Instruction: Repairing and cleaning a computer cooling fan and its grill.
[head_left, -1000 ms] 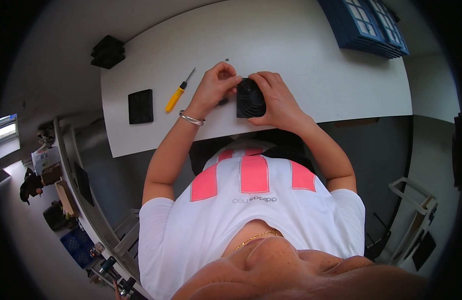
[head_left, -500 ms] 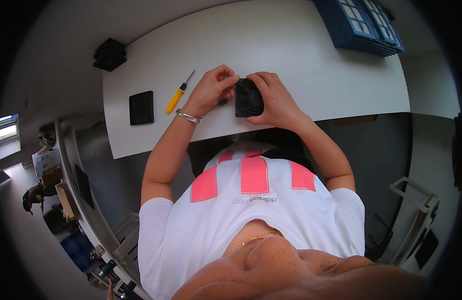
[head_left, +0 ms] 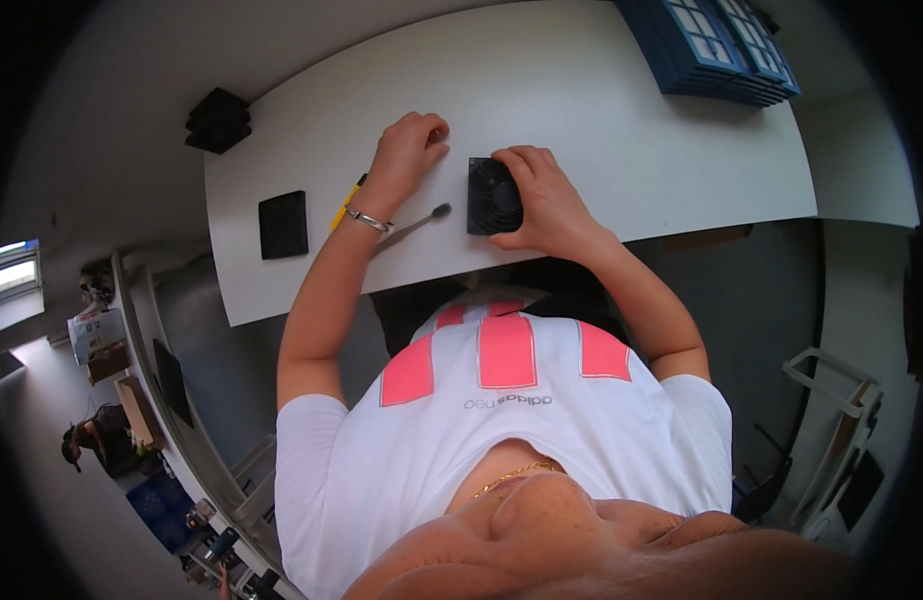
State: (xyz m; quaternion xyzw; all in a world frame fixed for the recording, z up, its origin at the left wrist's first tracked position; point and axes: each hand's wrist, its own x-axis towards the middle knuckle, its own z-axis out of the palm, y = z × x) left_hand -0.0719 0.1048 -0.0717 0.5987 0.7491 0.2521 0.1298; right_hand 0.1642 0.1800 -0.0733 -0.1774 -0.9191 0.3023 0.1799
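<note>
White tabletop (head_left: pixel 602 110) filled the upper part of the head view, its edges bowed by the lens.

Head view, hands: the right hand (head_left: pixel 542 195) lay over the right side of a black square fan (head_left: pixel 493 196), fingers wrapped round its far and right edges, gripping it. The fan lay flat on the table near the near edge, close to the person's chest, its round grille facing up. The left hand (head_left: pixel 407 150) rested on the table just left of the fan and apart from it, fingers curled under in a loose fist; whether anything was pinched inside could not be told. A silver bracelet (head_left: pixel 370 221) sat on that wrist.

Head view, tools: a screwdriver with a yellow handle (head_left: pixel 344 205) lay partly hidden under the left forearm. A slim grey tool with a dark tip (head_left: pixel 414 225) lay between the left wrist and the fan, touching neither as far as could be seen.

Head view, other items: a flat black square plate (head_left: pixel 283 224) lay to the left of the left forearm, well apart from the fan. A second black block (head_left: pixel 219 120) sat at the far left corner of the table. A stack of blue trays (head_left: pixel 717 45) with pale compartments occupied the far right corner. No legible label was discernible on any item.
</note>
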